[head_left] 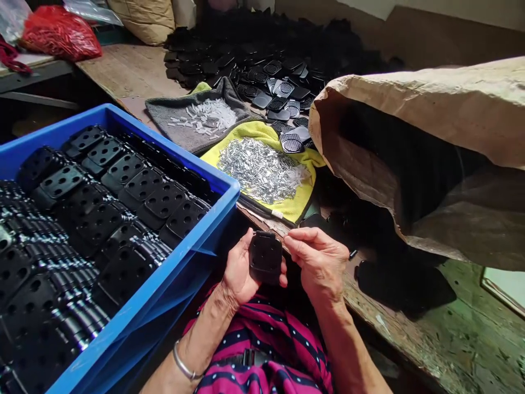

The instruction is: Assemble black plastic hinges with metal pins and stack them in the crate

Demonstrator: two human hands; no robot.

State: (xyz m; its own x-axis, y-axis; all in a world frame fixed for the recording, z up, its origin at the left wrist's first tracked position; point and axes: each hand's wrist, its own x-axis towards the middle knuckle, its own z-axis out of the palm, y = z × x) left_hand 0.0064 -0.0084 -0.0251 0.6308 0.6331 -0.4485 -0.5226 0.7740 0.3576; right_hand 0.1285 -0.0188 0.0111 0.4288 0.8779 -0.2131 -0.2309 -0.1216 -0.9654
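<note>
My left hand (241, 271) is closed around a flat black plastic piece (266, 258) with rounded corners, small holes in its face and a hinge-like bar along its top edge. Thumb and index finger of my right hand (322, 260) are pinched together just right of that top edge; whatever they hold is too small to make out. Beyond both hands, a yellow cloth (259, 129) carries a heap of small shiny metal pins (262, 167). A blue crate (197, 246) on the left is packed with rows of similar black pieces (143, 186).
Small white plastic strips (213, 115) lie on a grey cloth (176, 131). Behind them rises a large pile of flat black parts (283, 90). An open brown paper sack (410, 87) juts in from the right. The wooden bench edge (369, 306) runs beside my right arm.
</note>
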